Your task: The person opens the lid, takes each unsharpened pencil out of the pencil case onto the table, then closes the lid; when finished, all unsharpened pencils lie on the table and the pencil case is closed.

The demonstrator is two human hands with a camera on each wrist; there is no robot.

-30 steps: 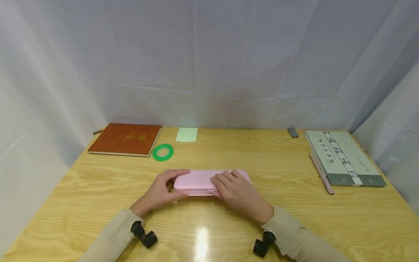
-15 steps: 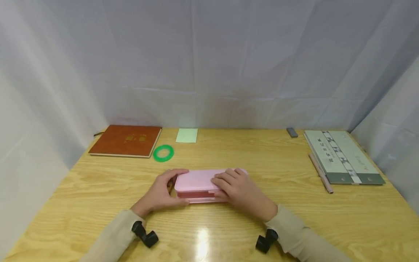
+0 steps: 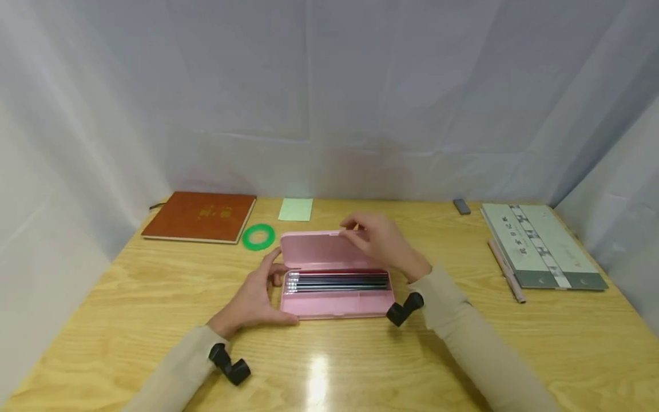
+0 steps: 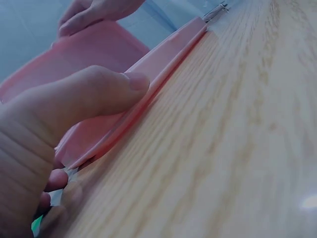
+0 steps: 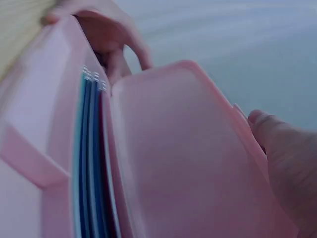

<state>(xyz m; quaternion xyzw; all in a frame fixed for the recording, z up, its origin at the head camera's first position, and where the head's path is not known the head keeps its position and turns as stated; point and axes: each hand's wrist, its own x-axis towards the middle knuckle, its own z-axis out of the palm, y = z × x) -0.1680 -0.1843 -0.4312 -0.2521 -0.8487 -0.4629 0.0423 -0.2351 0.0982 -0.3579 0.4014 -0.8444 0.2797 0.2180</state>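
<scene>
A pink pencil case [image 3: 321, 303] lies on the table with its lid [image 3: 319, 250] swung up and back. Several dark pencils [image 3: 334, 282] and a red one fill its rear compartment, metal eraser ends to the left. My left hand [image 3: 253, 297] grips the left end of the case, thumb [image 4: 109, 91] on the front wall and fingers round behind. At the lid's raised edge my right hand [image 3: 383, 240] pinches the rim near the clasp; in the right wrist view its thumb [image 5: 277, 134] lies along that edge.
A brown notebook [image 3: 198, 217], green tape roll [image 3: 248, 237] and pale green sticky notes [image 3: 296, 209] lie behind to the left. On the right are a small grey block [image 3: 461, 206], a pinkish pen [image 3: 507, 272] and a grey-green book [image 3: 540, 246]. White curtains surround the table.
My right hand has lifted the lid from nearly closed and carried it up and back, uncovering the pencils. My left hand stays at the left end, its fingers now spread farther back.
</scene>
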